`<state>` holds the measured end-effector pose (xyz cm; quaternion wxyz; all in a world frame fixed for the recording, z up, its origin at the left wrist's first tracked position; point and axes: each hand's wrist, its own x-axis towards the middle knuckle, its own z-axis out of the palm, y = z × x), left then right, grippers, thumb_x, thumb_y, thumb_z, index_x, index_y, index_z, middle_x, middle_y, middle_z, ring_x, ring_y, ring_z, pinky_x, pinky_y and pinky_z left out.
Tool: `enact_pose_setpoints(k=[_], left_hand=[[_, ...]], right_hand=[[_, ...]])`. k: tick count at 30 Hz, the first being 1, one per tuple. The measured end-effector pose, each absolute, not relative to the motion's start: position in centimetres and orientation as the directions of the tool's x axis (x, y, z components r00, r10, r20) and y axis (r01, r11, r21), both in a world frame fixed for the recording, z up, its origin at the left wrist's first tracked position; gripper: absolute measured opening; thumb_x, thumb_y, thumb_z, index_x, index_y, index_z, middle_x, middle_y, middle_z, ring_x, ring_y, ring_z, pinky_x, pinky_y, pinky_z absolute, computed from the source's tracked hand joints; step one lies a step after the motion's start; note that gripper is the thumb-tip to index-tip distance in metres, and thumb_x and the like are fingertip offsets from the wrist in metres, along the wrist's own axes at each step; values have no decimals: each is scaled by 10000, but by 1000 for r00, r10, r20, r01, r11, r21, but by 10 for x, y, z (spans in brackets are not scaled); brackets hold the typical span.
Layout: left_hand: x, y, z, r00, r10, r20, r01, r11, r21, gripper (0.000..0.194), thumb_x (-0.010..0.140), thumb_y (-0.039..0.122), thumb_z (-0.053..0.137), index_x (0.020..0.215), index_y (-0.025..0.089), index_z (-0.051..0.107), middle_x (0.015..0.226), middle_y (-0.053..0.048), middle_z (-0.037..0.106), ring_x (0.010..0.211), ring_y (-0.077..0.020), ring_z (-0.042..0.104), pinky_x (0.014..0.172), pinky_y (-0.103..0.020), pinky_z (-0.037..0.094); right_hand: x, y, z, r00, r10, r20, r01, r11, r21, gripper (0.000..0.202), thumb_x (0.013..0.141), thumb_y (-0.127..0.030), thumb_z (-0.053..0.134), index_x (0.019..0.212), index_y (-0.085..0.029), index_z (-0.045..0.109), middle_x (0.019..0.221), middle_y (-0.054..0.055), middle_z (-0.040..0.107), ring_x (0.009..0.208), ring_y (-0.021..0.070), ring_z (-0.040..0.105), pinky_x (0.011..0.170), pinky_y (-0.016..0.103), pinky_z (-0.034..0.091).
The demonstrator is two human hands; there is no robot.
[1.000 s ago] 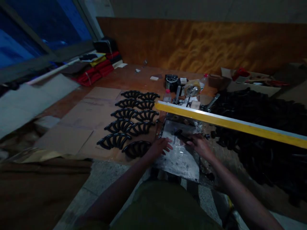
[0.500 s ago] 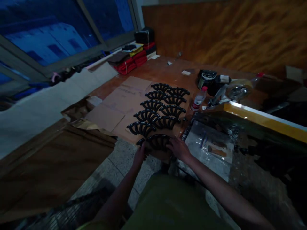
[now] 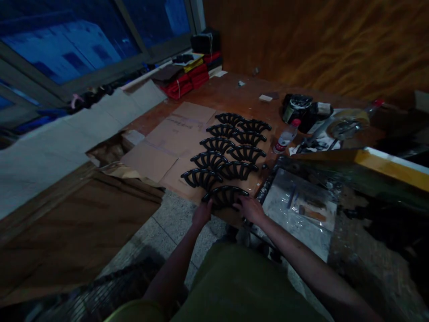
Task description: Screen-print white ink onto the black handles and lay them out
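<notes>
Both hands are at the near edge of the cardboard, at the two ends of a black curved ribbed piece (image 3: 228, 191). It has an arched rim with several fingers running down from it, glossy like plastic. My left hand (image 3: 202, 213) is closed at its left end, the fingertips partly hidden. At the right end, my right hand (image 3: 251, 209) pinches the rim. Beyond them several like black pieces (image 3: 203, 175) lie in two columns on flat brown cardboard (image 3: 157, 161). Dim light hides finer detail.
A red-capped bottle (image 3: 286, 137) stands right of the pieces, near a dark open can (image 3: 297, 107) and a tape roll (image 3: 348, 125). Nearer, a clear plastic bag (image 3: 310, 210) lies beside a yellow-edged tray (image 3: 385, 158). Red bundles (image 3: 187, 82) sit by the window.
My left hand has moved slightly right and up, to the left end of the ribbed piece. A dark end seen apart beside that hand no longer shows separately. The view has shifted slightly.
</notes>
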<state>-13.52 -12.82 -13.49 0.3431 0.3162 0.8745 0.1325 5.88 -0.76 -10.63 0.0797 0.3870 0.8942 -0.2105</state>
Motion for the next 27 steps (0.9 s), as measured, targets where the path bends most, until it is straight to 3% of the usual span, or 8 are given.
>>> enact_pose_setpoints(k=[4,7,15,23,27], left_hand=[[-123,-127,-124,-609,708,-356,596,706,383,507,947,527,308,1147,201,640,1075,-153,697,1017,-298,648,813,-375,462],[-106,-113,-119,-471,856,-215,772,517,369,422,961,438,345,1222,256,622,1191,-117,653,1083,-264,610,851,-348,452],[-97,-73,-113,-408,838,-363,840,500,211,456,952,464,344,1218,251,648,1117,-133,700,989,-277,659,800,-363,479],[-99,-57,-99,-352,877,-326,909,404,106,557,955,488,235,1281,212,593,1308,-177,609,1026,-348,659,771,-436,497],[-102,-50,-90,-350,871,-344,923,383,32,557,962,464,213,1314,209,561,1227,-171,656,981,-333,679,751,-415,496]], right_hand=[[77,-9,-93,-723,659,-208,680,626,-381,334,974,-427,474,1146,-210,660,1129,90,706,1103,236,610,919,345,458],[97,-12,-81,-742,653,-149,638,620,-458,305,980,-361,481,1150,-191,670,1104,88,712,1064,223,622,949,342,444],[147,-24,-59,-657,751,-72,655,521,-547,270,969,-328,503,1119,-206,691,1075,80,719,1029,228,621,918,354,469],[216,-19,-45,-493,870,-24,702,381,-602,256,958,-330,532,1096,-199,703,1078,77,721,1038,222,635,924,353,469],[262,-12,-47,-430,903,3,666,319,-674,242,950,-307,529,1060,-201,716,1076,77,723,1047,225,638,908,342,481]])
